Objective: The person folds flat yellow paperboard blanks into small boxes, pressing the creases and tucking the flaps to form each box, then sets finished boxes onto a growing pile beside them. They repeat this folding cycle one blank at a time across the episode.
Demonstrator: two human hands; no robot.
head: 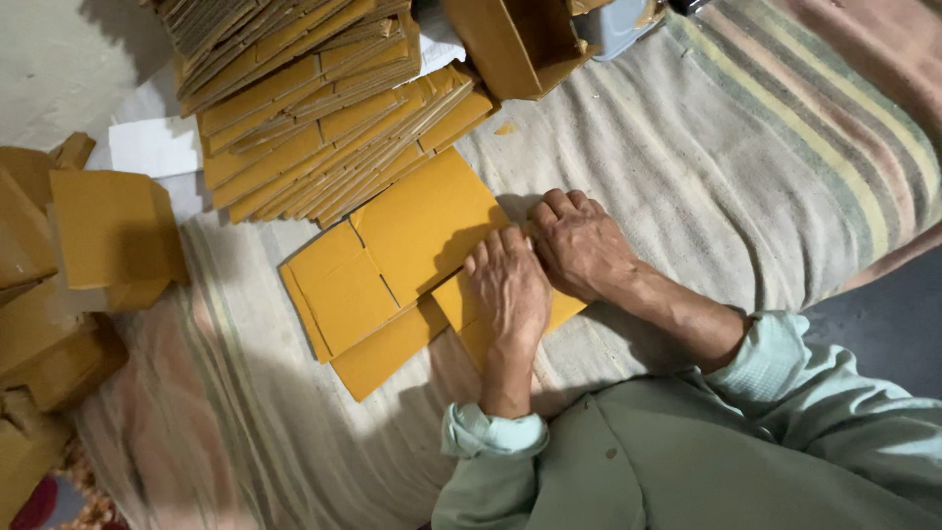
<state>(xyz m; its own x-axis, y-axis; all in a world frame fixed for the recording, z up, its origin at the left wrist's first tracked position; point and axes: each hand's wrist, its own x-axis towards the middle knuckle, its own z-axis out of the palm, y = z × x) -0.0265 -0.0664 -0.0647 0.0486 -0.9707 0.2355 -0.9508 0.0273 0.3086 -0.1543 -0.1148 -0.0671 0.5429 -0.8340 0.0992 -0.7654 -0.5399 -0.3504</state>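
Yellow cardboard is what I have under both palms: a flat box blank (392,265) lying on the striped blanket (746,167), its flaps spread out to the left and its near right part under my hands. My left hand (510,290) lies flat with fingers together, pressing down on the panel, and my right hand (581,245) sits just beside it, touching it, knuckles bent and fingertips on the far edge of the same panel. Neither hand grips anything; both bear down with open, flattened fingers. To press a fold well here, I judge the weight should stay even along the crease line, with the blank kept square so the flaps do not skew. A fanned stack of flat blanks (324,118) lies just beyond the blank, and folded boxes (108,240) are piled at the left.
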